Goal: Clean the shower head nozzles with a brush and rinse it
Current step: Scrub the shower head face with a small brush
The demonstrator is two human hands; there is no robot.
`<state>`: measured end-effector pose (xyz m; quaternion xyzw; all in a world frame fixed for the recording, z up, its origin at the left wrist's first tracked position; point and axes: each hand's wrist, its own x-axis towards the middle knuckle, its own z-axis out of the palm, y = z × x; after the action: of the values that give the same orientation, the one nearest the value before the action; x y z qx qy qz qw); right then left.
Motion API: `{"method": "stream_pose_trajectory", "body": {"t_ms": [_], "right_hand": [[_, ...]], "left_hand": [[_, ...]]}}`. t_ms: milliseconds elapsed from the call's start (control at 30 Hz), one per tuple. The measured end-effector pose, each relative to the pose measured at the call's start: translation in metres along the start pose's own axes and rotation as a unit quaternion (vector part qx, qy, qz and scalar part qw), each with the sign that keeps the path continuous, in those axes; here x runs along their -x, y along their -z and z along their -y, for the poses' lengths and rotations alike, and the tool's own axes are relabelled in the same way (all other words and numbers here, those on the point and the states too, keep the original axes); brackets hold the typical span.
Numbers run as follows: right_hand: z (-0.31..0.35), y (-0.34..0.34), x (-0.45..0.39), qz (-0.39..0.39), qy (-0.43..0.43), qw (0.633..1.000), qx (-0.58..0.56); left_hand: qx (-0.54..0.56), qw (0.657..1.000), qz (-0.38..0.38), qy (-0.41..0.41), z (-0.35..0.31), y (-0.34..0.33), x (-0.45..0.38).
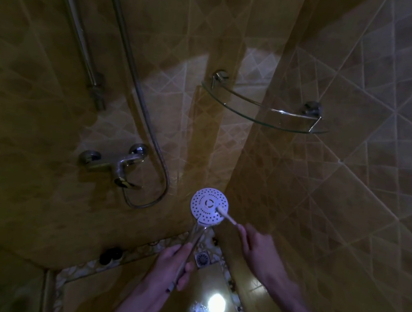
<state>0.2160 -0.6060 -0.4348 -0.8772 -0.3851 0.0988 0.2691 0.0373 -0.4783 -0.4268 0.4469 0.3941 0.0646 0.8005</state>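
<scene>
Two bare hands work low in the head view, in a dim, yellow-tiled shower corner. Reaching up from the bottom edge, the left hand [174, 264] has its fingers curled shut around the chrome handle of the shower head [209, 206], thumb lying along the right of the handle. That handle slants up and to the right, and the round white nozzle face is turned toward the camera. From the lower right the right hand [257, 245] comes in on an outstretched forearm, fingers pinched closed on the handle of a brush [225, 216]. Its pale handle runs up and to the left, with the tip touching the right part of the nozzle face. A metal hose [149, 122] loops down beside the wall faucet [117, 167] at left. Above the hands a glass corner shelf [260, 110] spans the two walls. A square floor drain [202, 258] shows between the wrists.
</scene>
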Motion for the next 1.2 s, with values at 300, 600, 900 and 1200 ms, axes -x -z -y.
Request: {"method": "stream_pose_trajectory", "body": {"t_ms": [300, 600, 900, 1200], "right_hand": [[0.002, 0.007, -0.014, -0.028, -0.040, 0.995, -0.085], [0.003, 0.000, -0.005, -0.031, 0.003, 0.999, 0.024], [-0.002, -0.001, 0.003, -0.005, -0.017, 1.000, -0.023], [-0.002, -0.009, 0.000, -0.006, -0.054, 0.998, -0.018]], "left_hand": [[-0.018, 1.000, -0.001, -0.017, 0.001, -0.003, 0.002], [-0.021, 1.000, 0.000, -0.017, 0.000, -0.002, 0.002], [-0.028, 0.999, 0.008, -0.015, 0.002, 0.000, 0.004], [-0.029, 0.999, -0.003, -0.018, 0.010, 0.000, 0.002]]}}
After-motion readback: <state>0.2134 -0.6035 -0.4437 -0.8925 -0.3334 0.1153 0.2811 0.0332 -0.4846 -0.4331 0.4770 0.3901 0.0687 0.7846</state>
